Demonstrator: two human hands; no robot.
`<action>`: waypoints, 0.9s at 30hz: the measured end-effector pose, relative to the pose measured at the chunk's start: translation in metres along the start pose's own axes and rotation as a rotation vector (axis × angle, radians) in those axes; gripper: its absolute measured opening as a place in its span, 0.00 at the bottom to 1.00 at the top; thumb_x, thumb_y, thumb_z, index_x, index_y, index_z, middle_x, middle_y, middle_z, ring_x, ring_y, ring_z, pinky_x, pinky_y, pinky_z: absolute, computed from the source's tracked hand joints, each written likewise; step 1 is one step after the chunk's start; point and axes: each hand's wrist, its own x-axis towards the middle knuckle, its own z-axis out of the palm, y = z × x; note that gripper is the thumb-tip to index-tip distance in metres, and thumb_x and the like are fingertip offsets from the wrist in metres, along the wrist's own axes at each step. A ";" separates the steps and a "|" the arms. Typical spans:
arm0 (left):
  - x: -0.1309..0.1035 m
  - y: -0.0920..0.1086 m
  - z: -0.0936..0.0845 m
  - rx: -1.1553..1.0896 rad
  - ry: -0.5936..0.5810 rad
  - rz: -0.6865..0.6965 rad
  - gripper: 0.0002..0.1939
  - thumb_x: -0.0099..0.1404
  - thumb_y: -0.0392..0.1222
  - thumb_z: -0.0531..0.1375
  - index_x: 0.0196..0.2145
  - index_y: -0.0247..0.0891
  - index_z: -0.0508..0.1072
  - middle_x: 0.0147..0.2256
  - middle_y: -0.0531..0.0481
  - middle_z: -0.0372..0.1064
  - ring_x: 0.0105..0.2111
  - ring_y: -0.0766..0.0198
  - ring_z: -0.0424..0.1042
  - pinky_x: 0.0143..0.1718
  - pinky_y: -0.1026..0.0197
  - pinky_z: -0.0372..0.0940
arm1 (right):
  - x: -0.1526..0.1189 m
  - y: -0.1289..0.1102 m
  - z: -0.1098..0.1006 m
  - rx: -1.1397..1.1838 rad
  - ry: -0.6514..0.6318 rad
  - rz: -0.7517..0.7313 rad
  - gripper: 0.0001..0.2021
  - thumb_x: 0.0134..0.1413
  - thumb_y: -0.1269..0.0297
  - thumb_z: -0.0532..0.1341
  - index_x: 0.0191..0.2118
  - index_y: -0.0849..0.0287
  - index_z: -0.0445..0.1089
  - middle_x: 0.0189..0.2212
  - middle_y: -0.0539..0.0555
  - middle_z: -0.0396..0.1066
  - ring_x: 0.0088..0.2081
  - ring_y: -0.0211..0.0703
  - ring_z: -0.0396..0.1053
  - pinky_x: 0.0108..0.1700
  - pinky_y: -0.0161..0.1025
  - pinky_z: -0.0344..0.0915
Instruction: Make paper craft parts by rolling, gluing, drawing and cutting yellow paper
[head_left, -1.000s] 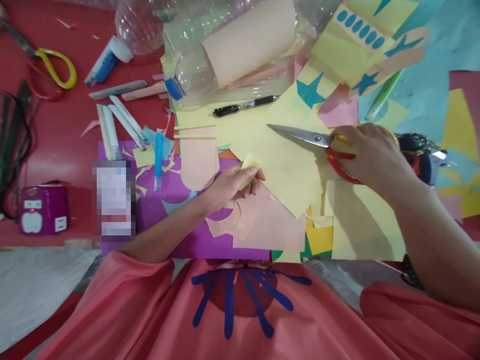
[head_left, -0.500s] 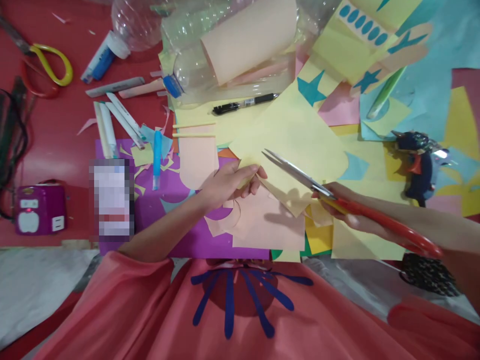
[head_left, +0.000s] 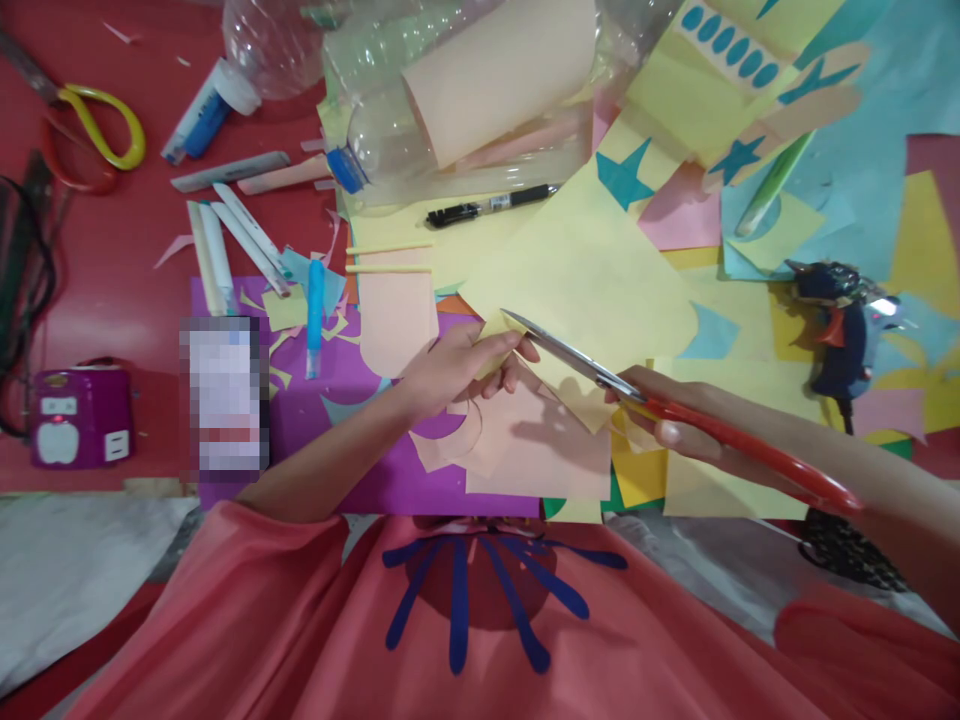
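My left hand (head_left: 469,365) has its thumb and fingers pinched on the near left edge of a pale yellow sheet of paper (head_left: 592,270). Red-handled scissors (head_left: 750,450) are gripped in my right hand (head_left: 660,405), their blades together or nearly so. The blade tips lie over the yellow paper, just above my left fingertips. Whether they touch the paper I cannot tell. Below both hands rest peach paper pieces (head_left: 555,450) on a purple sheet (head_left: 360,470).
Plastic bottles (head_left: 390,140) and a rolled peach paper (head_left: 510,80) lie at the back. A black pen (head_left: 487,205) is in front of them. On the right sits a glue gun (head_left: 836,340); on the left are a phone (head_left: 225,400), markers (head_left: 247,240) and other scissors (head_left: 97,120).
My right hand has moved the scissors left, bringing the blade tips closer to my left fingertips. My left hand has stayed nearly still on the paper.
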 end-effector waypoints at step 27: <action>0.001 -0.001 -0.002 0.011 -0.036 -0.016 0.15 0.67 0.47 0.54 0.33 0.34 0.74 0.18 0.57 0.65 0.14 0.76 0.57 0.15 0.71 0.47 | 0.013 -0.020 -0.019 0.058 -0.283 0.139 0.32 0.56 0.30 0.46 0.41 0.57 0.65 0.21 0.46 0.60 0.22 0.35 0.58 0.25 0.35 0.52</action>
